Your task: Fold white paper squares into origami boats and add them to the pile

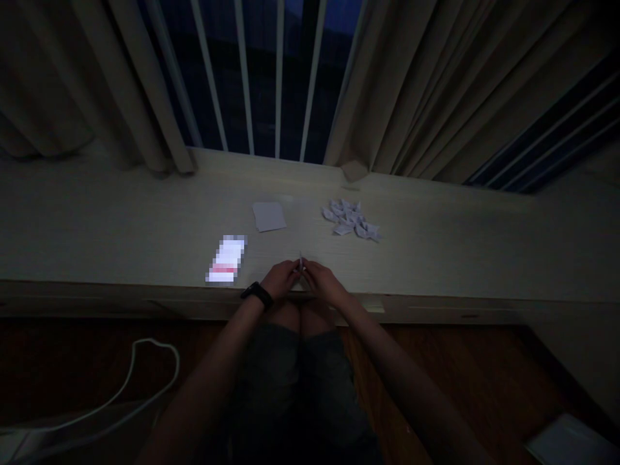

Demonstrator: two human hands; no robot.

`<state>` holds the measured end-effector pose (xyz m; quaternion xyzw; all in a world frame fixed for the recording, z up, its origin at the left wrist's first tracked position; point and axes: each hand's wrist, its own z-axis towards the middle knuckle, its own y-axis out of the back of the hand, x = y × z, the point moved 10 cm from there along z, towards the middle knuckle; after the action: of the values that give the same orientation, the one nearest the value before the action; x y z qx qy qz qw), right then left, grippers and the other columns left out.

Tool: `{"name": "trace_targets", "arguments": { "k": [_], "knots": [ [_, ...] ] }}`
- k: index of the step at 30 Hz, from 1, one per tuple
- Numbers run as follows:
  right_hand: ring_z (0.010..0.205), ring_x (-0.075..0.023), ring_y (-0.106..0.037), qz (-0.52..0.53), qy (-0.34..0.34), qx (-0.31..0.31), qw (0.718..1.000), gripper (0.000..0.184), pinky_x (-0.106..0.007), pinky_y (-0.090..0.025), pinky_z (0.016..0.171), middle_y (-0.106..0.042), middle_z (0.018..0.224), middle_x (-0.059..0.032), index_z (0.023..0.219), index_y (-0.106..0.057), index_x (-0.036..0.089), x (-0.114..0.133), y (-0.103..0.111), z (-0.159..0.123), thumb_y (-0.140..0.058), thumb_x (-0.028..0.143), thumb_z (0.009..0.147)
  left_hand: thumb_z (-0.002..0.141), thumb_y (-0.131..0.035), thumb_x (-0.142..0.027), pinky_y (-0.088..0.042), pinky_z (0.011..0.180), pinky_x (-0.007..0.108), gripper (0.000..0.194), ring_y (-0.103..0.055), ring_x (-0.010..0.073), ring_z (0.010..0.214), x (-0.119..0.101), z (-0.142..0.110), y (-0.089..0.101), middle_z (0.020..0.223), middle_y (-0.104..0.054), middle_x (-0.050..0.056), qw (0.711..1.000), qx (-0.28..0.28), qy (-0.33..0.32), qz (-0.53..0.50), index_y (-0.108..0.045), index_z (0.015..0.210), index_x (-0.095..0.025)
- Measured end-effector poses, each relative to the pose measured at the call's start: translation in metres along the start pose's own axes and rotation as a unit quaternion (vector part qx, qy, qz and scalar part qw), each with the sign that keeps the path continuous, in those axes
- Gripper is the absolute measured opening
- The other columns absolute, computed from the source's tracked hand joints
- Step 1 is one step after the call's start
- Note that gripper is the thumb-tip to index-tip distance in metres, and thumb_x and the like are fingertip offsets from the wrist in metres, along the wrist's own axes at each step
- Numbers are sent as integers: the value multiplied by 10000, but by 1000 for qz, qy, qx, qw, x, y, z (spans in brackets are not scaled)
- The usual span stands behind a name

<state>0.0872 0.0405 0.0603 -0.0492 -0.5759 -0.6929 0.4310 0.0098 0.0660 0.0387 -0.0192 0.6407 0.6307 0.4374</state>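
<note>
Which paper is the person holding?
The small piece between the left hand and right hand; the square sheets and folded pieces lie on the ledge instead.

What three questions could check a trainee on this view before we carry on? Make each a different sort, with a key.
1. Multiple choice: On which side is the black watch worn? a) right b) left c) both
2. True or false: The folded papers lie to the right of the paper stack in this view.
3. Short answer: What is holding the small pale piece?

Key:
1. b
2. True
3. Both the left grip and the right grip, at the fingertips.
</note>
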Motion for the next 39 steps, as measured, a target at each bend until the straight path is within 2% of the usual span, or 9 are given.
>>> {"name": "trace_targets", "arguments": {
  "k": [5,9,12,16,18,22,30,35,39],
  "knots": [
    [1044,-206,-594,-25,-23,-2,999,348,-353,-467,918,-616,1156,-143,1247,-503,155,-6,-3,0,-409,160,913,877,-448,-213,-471,802,328,231,-600,204,885,-6,2,-1,965,-645,100,1000,4,1,14,-581,1055,-148],
    [1059,-216,-589,-34,-26,-27,999,376,-364,-458,937,-605,1183,-156,1263,-496,135,-8,-2,0,-424,156,895,878,-428,-186,-471,824,332,234,-598,204,907,-14,3,-1,981,-641,106,1000,-3,-9,17,-575,1055,-140],
    [1025,-219,-603,-28,-38,-50,998,360,-365,-465,922,-625,1148,-147,1227,-523,132,-8,3,0,-444,161,877,870,-435,-178,-473,828,339,245,-602,209,906,-16,3,3,979,-648,101,999,-31,3,20,-575,1068,-145],
    [905,-194,-633,10,-71,-94,993,311,-333,-504,833,-660,1045,-87,1170,-542,181,-9,13,-1,-467,187,869,852,-465,-171,-472,847,348,247,-604,219,942,-16,0,13,1036,-655,99,995,-97,36,1,-575,1072,-152],
    [866,-182,-635,28,-77,-112,990,327,-326,-516,798,-648,1069,-82,1193,-517,195,-10,16,-2,-469,200,869,841,-477,-162,-476,841,350,238,-609,222,938,-16,-2,16,1021,-661,101,992,-116,48,2,-577,1056,-150],
    [839,-164,-628,49,-62,-112,991,390,-323,-528,776,-606,1164,-100,1248,-486,198,-10,16,-4,-478,204,858,830,-501,-175,-496,795,335,218,-639,210,872,-16,-4,11,955,-678,83,995,-92,47,-12,-583,1031,-165],
    [801,-152,-621,49,-54,-118,990,334,-296,-518,760,-641,1072,-67,1167,-562,189,-14,18,-10,-514,188,836,805,-555,-178,-539,716,291,401,-680,171,817,-6,-10,9,1021,-686,68,981,-100,81,-145,-419,1182,-189],
    [743,-153,-612,25,-74,-133,988,313,-297,-509,731,-650,1020,-66,1116,-571,183,-19,21,-13,-567,222,806,794,-526,-125,-546,735,283,274,-667,153,836,-11,-8,11,1015,-664,51,982,-104,53,-147,-491,1054,-202],
    [735,-156,-619,30,-85,-122,988,259,-293,-504,715,-655,958,-49,1056,-562,197,-18,20,-12,-568,240,801,757,-532,-98,-544,761,299,364,-634,162,884,-15,-8,15,1007,-639,51,983,-119,28,-137,-486,1100,-209]
  ]
}}
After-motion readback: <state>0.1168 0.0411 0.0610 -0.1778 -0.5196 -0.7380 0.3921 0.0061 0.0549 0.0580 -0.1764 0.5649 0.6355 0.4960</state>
